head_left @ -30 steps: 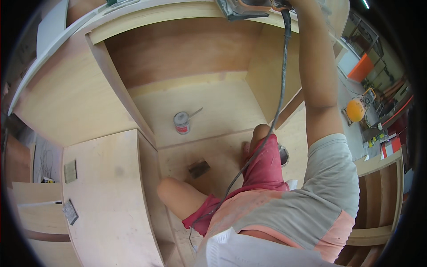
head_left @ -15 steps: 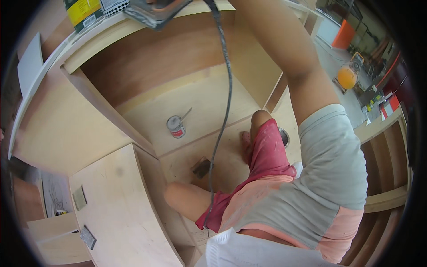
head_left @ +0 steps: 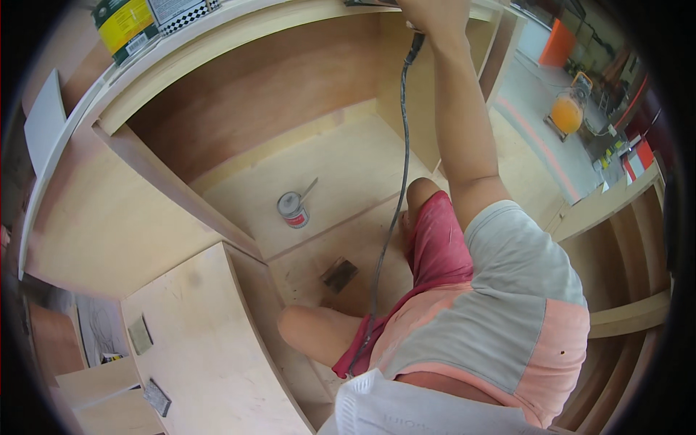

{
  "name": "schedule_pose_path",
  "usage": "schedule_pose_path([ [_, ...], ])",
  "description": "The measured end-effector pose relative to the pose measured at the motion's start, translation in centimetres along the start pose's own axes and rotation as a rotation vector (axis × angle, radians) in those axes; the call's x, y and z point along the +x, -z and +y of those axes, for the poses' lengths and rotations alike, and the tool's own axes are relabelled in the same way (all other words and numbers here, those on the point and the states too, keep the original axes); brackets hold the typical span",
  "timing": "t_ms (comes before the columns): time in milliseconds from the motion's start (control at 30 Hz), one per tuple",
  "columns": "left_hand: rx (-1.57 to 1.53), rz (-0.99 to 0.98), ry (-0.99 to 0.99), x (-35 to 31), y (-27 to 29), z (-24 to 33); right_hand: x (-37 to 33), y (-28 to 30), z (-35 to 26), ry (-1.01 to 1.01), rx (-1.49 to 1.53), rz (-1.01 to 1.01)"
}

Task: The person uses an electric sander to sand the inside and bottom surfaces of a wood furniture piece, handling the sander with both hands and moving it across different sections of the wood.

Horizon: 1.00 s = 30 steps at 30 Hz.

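My right arm reaches up to the top edge of the cabinet, where my right hand [head_left: 438, 18] grips an electric sander [head_left: 368, 3]. Only the sander's dark, flat pad shows beside the hand; the rest is cut off by the picture's upper rim. From the hand its black power cord [head_left: 404, 130] hangs down past my knees into my lap. My left hand is out of the picture. Below, on the cabinet floor, stand a small tin [head_left: 293, 210] with a stick leaning from it and a dark sanding block [head_left: 339, 275].
I sit inside a pale plywood cabinet [head_left: 290, 167]. A yellow-green can [head_left: 127, 29] and a checkered-edged tin [head_left: 177, 14] stand on its top at left. Two small abrasive pads [head_left: 141, 333] lie on the left panel [head_left: 199, 341]. A yellow-orange machine [head_left: 567, 114] stands farther right.
My right hand has carried the sander rightward along the cabinet's top edge, and the cord has swung right with it. The view has shifted slightly.
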State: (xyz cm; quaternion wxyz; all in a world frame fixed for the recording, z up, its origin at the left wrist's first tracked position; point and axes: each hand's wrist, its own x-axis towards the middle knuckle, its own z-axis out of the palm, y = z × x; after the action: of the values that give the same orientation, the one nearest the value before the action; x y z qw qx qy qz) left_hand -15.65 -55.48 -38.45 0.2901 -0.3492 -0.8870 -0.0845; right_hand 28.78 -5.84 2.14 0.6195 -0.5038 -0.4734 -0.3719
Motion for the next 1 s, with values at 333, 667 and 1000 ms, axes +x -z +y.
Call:
schedule_pose_path([
  [333, -0.032, -0.008, -0.019, 1.1, -0.8, 0.0, 0.6, -0.8, -4.9, -0.070, 0.049, -0.005],
  [667, -0.039, -0.013, -0.018, 1.8, -1.4, 0.1, -1.7, -0.7, -1.7, -0.003, -0.019, 0.033],
  [1000, -0.042, -0.007, -0.034, 2.3, -1.3, 0.1, -3.9, 1.6, -0.7, 0.146, 0.051, -0.194],
])
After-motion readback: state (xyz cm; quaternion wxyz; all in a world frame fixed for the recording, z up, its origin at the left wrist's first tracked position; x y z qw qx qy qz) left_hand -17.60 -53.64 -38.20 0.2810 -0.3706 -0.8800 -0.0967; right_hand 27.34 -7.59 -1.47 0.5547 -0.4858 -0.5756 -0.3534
